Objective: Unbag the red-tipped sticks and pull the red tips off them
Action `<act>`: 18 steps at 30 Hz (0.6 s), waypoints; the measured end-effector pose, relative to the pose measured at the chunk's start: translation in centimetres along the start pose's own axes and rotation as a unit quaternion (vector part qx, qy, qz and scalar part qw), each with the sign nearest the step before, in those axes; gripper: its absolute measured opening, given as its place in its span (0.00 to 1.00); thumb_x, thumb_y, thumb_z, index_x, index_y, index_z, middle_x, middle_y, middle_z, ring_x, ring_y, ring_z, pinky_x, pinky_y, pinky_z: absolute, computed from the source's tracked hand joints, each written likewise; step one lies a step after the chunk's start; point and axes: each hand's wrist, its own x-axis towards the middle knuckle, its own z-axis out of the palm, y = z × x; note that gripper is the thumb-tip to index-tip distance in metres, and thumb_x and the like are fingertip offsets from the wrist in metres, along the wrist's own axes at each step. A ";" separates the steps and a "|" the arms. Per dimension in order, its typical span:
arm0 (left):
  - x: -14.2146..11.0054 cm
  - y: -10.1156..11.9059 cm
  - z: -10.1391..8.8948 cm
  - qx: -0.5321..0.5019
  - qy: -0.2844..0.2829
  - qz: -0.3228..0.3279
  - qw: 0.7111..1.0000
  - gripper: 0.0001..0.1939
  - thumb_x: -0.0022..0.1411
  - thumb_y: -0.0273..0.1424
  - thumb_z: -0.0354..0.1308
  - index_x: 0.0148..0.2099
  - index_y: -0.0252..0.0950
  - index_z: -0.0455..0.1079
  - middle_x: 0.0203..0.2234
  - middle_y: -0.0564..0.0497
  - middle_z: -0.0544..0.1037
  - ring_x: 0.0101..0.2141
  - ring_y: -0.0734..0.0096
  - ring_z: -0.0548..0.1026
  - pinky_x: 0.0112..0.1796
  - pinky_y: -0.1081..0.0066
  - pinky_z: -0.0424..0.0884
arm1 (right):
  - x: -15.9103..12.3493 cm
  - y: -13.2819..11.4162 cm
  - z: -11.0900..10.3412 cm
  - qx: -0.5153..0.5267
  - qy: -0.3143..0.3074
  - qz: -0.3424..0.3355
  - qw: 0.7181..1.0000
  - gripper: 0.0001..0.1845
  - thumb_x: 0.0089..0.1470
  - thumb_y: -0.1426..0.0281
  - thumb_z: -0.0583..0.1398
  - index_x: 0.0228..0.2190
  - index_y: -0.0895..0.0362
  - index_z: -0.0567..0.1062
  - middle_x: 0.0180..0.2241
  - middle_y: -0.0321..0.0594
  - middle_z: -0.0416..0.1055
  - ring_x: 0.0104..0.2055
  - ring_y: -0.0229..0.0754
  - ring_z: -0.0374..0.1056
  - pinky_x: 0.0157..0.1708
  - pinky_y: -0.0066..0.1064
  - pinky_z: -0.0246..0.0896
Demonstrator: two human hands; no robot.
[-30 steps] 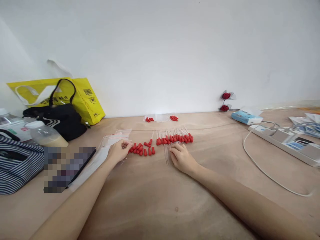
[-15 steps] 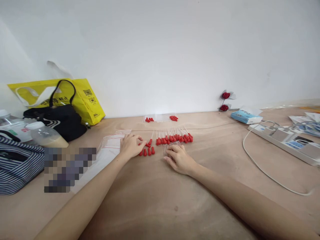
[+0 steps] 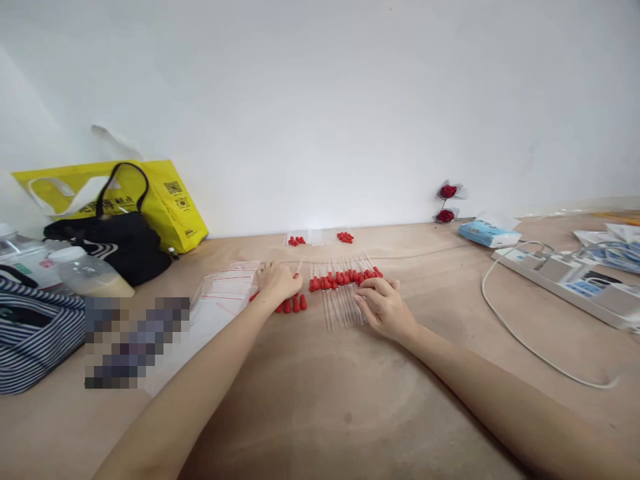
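My left hand is closed over a red-bulbed glass dropper, whose thin tube shows past the thumb. Loose red rubber bulbs lie just below that hand. In the middle of the table is a row of droppers with red bulbs, their tubes pointing toward the wall. Bare-looking glass tubes lie side by side below that row, pointing toward me. At their right end, the bent fingers and thumb of my right hand are closed around a glass tube; the fingertips partly hide it.
Clear zip bags lie left of my left hand. Small bags with red bulbs lie by the wall. A yellow bag, black bag and bottle stand left. Right are tissues and a power strip with a cable.
My right hand has moved right, uncovering more of the glass tubes. My left hand has shifted right and slightly away from me, over the dropper beside the row.
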 end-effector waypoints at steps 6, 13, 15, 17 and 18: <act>-5.0 -0.1 -1.1 0.074 0.117 0.252 0.958 0.05 0.50 0.30 0.52 0.27 0.36 0.68 0.35 0.45 0.73 0.40 0.58 0.67 0.42 0.59 0.60 | 0.2 -0.1 -0.4 -0.060 0.055 -0.004 0.997 0.12 0.52 0.67 0.55 0.39 0.55 0.71 0.40 0.44 0.68 0.42 0.44 0.62 0.41 0.38 0.50; -9.1 0.3 1.0 -0.010 0.115 0.394 0.912 0.04 0.56 0.28 0.50 0.32 0.36 0.66 0.31 0.49 0.73 0.36 0.65 0.68 0.40 0.63 0.62 | 0.1 -1.3 -0.2 -0.063 -0.052 -0.104 0.991 0.19 0.52 0.62 0.56 0.46 0.51 0.67 0.47 0.42 0.67 0.51 0.47 0.57 0.52 0.46 0.42; -9.2 0.4 1.4 -0.027 0.117 0.391 0.912 0.04 0.56 0.28 0.50 0.31 0.36 0.65 0.30 0.49 0.73 0.35 0.65 0.68 0.39 0.63 0.63 | 0.0 -1.5 0.2 -0.053 -0.058 -0.111 0.991 0.16 0.52 0.62 0.56 0.43 0.50 0.70 0.46 0.40 0.68 0.51 0.46 0.58 0.52 0.46 0.40; -9.1 0.4 1.5 -0.036 0.114 0.387 0.914 0.04 0.57 0.28 0.50 0.31 0.36 0.65 0.30 0.49 0.73 0.35 0.66 0.68 0.39 0.63 0.63 | 0.0 -1.6 0.8 -0.036 -0.044 -0.113 0.992 0.11 0.53 0.63 0.56 0.39 0.49 0.72 0.43 0.37 0.71 0.50 0.44 0.60 0.52 0.46 0.40; -9.1 0.4 1.5 -0.038 0.112 0.385 0.915 0.04 0.57 0.28 0.50 0.31 0.36 0.65 0.30 0.49 0.74 0.34 0.66 0.68 0.39 0.63 0.64 | 0.0 -1.6 1.1 -0.026 -0.036 -0.114 0.992 0.09 0.53 0.65 0.56 0.37 0.49 0.73 0.39 0.36 0.73 0.49 0.43 0.61 0.52 0.46 0.39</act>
